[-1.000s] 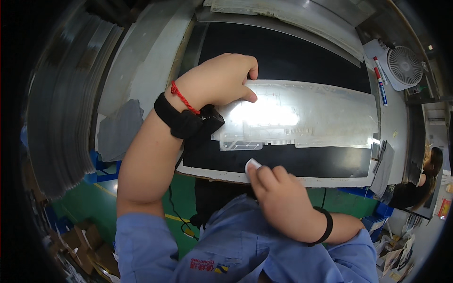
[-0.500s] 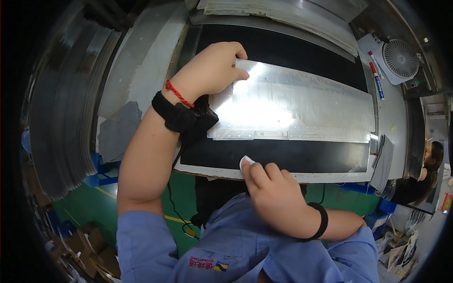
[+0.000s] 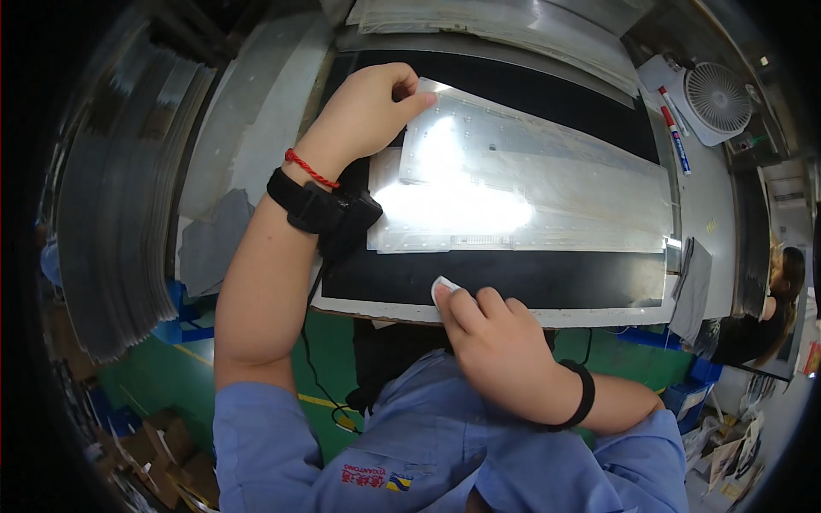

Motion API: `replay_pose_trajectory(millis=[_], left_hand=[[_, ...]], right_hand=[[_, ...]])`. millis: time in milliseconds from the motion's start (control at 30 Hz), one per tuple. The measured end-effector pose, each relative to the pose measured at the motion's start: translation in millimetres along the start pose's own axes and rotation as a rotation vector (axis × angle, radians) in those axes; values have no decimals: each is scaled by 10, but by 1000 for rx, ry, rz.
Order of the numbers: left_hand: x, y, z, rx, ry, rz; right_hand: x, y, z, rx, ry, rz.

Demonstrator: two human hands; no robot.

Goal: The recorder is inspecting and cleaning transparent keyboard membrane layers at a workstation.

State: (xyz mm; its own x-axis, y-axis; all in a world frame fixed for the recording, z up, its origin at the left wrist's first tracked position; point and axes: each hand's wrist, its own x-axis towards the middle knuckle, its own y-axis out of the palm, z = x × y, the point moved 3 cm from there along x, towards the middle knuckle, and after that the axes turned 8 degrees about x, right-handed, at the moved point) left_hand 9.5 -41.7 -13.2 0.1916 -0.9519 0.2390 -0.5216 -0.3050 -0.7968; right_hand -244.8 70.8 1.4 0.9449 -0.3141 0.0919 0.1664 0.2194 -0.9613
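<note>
My left hand [image 3: 369, 113] pinches the far left corner of a thin, shiny silvery sheet [image 3: 547, 152] between thumb and fingers. That corner is tilted up and away from a similar sheet [image 3: 410, 241] beneath it, whose left and near edges show. Both lie over a black mat [image 3: 479, 278], and strong glare hides part of their surface. Near the table's front edge, my right hand [image 3: 505, 355] grips a small white wiping pad [image 3: 441, 289], with the fingers curled round it. The pad is apart from the sheets.
A white fan [image 3: 717, 101] and two markers [image 3: 676, 137] stand at the right. Grey cloths hang at the table's right edge [image 3: 691, 291] and lie at left [image 3: 224, 244]. Stacked sheets [image 3: 120, 205] fill the far left; more sheets [image 3: 505, 34] lie behind the mat.
My left hand has moved up and slightly left, lifting the top sheet's corner so the sheet below shows at its left. The right hand has barely moved, still with the pad.
</note>
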Motion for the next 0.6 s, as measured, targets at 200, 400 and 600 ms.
replay_pose_trajectory(millis=[200,400,600], left_hand=[[62,-32,-70,91,-111,213],[8,4,-40,-137,-63,138],[47,-26,-18,-95,-141,259]], right_hand=[[353,212,103,37,-39,-107],[267,139,-193,459,-158,-71],[207,104,-250,486,-125,-115]])
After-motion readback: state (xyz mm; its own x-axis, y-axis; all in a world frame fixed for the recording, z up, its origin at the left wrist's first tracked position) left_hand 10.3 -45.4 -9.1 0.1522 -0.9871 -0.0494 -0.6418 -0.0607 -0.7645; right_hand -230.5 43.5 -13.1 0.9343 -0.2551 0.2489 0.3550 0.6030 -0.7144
